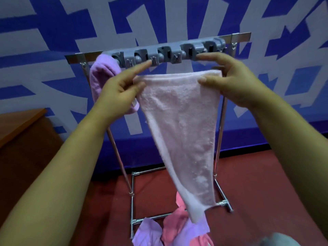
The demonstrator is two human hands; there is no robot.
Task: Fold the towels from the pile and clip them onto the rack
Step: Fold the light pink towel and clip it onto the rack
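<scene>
A pale pink towel hangs in front of me, stretched by its top edge just below the grey clip bar of the metal rack. My left hand pinches the towel's left top corner, index finger pointing up at a clip. At the right top corner my right hand grips the cloth, its fingers touching the bar's underside. A purple towel hangs clipped at the bar's left end. The pile of pink and purple towels lies on the floor by the rack's base.
A blue and grey patterned wall stands right behind the rack. A brown wooden cabinet sits at the left. The floor is dark red. A grey object shows at the bottom right edge.
</scene>
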